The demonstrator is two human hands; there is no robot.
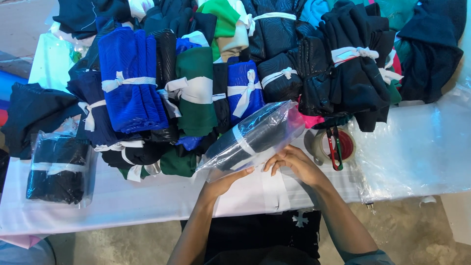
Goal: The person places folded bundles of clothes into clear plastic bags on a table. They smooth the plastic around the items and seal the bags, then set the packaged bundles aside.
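Note:
Both hands hold a clear plastic bag (pixel 255 135) that contains a dark folded cloth bundle tied with a white strip. My left hand (pixel 226 180) grips the bag's open lower end from below. My right hand (pixel 293 163) pinches the bag's edge on the right side. The bag lies tilted, its closed end pointing up and to the right over the white table (pixel 147 196).
Several tied cloth bundles, blue (pixel 130 81), green (pixel 196 91) and black (pixel 355 73), are piled across the table's far half. A bagged dark bundle (pixel 59 167) lies at the left. A tape roll (pixel 319 145) with red scissors (pixel 334 147) sits right of my hands, beside clear plastic sheets (pixel 417 147).

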